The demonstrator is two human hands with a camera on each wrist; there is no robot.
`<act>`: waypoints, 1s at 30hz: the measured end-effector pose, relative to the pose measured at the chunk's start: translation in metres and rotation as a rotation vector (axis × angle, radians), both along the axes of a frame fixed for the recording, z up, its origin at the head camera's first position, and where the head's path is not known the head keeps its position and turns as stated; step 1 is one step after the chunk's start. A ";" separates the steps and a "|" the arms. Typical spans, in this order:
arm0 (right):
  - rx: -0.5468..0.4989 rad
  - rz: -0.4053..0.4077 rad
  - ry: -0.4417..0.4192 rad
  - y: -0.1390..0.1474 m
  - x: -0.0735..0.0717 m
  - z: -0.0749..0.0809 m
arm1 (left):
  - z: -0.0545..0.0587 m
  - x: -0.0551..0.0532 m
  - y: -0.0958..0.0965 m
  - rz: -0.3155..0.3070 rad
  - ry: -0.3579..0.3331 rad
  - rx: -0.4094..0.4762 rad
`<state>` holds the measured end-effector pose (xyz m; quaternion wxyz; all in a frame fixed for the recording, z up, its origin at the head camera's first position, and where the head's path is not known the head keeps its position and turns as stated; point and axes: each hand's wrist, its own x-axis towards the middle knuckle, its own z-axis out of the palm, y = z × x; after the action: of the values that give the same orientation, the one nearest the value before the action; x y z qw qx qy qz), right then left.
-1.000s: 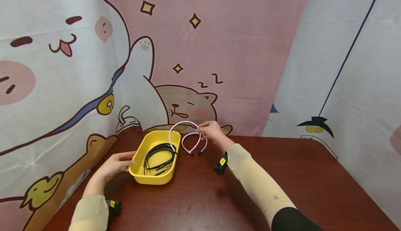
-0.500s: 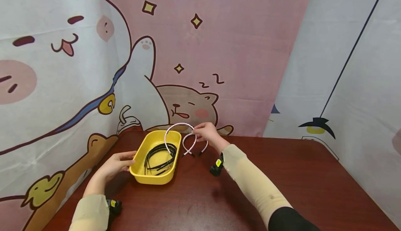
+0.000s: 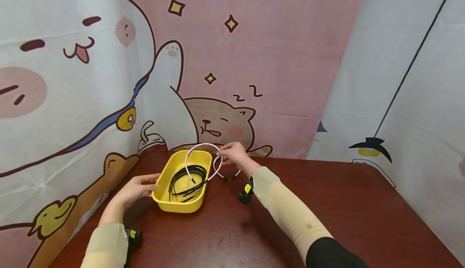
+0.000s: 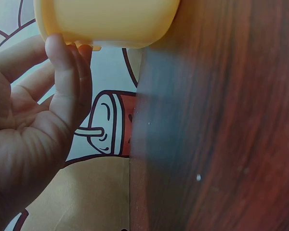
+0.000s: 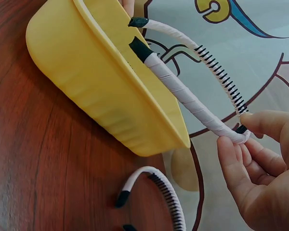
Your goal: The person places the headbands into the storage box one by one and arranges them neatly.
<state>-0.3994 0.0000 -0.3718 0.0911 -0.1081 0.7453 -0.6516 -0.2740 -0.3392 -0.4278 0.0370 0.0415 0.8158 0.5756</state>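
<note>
My right hand (image 3: 234, 154) pinches a pale pink headband (image 5: 185, 98) by the top of its curve, thumb against fingers. Comb teeth line its inner side, and its dark-tipped ends reach over the rim of a yellow plastic basin (image 3: 179, 207). Inside the basin lie several black headbands (image 3: 175, 175), overlapping on the bottom. My left hand (image 3: 134, 191) holds the basin's left rim between thumb and fingers; the left wrist view has the thumb on its wall. A second pale pink headband (image 5: 172, 195) rests on the table just right of the basin, partly hidden behind my right hand in the head view.
The dark red wooden table (image 3: 290, 203) runs off to the right. Cartoon-printed cloth (image 3: 283, 58) hangs along its back and left edges, close behind the basin. Each wrist carries a small black camera (image 3: 245, 195).
My right hand has moved left with the pale pink headband, bringing its ends from the basin's right rim to over the black headbands. The left hand keeps its hold on the rim.
</note>
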 end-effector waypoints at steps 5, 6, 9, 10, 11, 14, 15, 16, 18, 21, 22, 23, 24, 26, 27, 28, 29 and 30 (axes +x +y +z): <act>0.004 0.003 -0.006 -0.011 0.001 -0.001 | 0.000 -0.001 -0.001 0.008 0.002 -0.003; 0.006 0.004 -0.002 -0.013 0.000 -0.002 | 0.000 -0.001 -0.002 0.009 0.001 0.000; 0.016 0.010 0.001 -0.018 0.001 -0.005 | -0.001 -0.001 -0.002 0.002 0.002 0.005; 0.020 0.012 0.001 -0.020 0.001 -0.006 | -0.001 -0.001 -0.002 0.003 0.002 0.009; 0.024 0.017 0.001 -0.021 0.002 -0.006 | -0.001 -0.001 -0.002 -0.003 0.005 0.008; 0.038 0.029 0.002 -0.024 0.005 -0.007 | -0.001 -0.001 0.000 -0.011 0.010 0.006; 0.040 0.031 0.002 -0.026 0.006 -0.007 | -0.001 -0.001 0.000 -0.013 0.011 0.005; 0.042 0.031 0.002 -0.027 0.007 -0.008 | -0.001 -0.001 0.000 -0.007 0.008 0.006; 0.045 0.028 0.008 -0.029 0.007 -0.010 | -0.001 -0.002 0.001 -0.005 0.006 0.008; 0.045 0.021 0.017 -0.033 0.008 -0.012 | 0.001 -0.002 0.002 -0.008 0.009 0.014; 0.045 0.023 0.019 -0.034 0.008 -0.013 | 0.002 -0.002 0.002 -0.013 0.011 0.015; 0.046 0.025 0.023 -0.036 0.009 -0.013 | 0.002 -0.002 0.002 -0.019 0.014 0.013; 0.046 0.028 0.024 -0.037 0.009 -0.014 | 0.003 -0.002 0.002 -0.018 0.013 0.015; 0.040 0.036 0.021 -0.041 0.010 -0.016 | 0.003 -0.001 0.001 -0.021 0.012 0.012; 0.032 0.040 0.016 -0.043 0.010 -0.017 | 0.002 -0.001 0.001 -0.020 0.010 0.011; 0.025 0.042 0.011 -0.044 0.010 -0.018 | 0.002 0.000 0.001 -0.018 0.009 0.010; 0.020 0.042 0.008 -0.046 0.011 -0.019 | 0.001 0.000 0.001 -0.013 0.005 0.011; 0.011 0.041 0.003 -0.048 0.012 -0.020 | 0.001 0.000 0.001 -0.004 0.003 0.012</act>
<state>-0.3877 -0.0478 -0.3915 0.1039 -0.1241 0.7464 -0.6455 -0.2742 -0.3387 -0.4272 0.0368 0.0443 0.8123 0.5803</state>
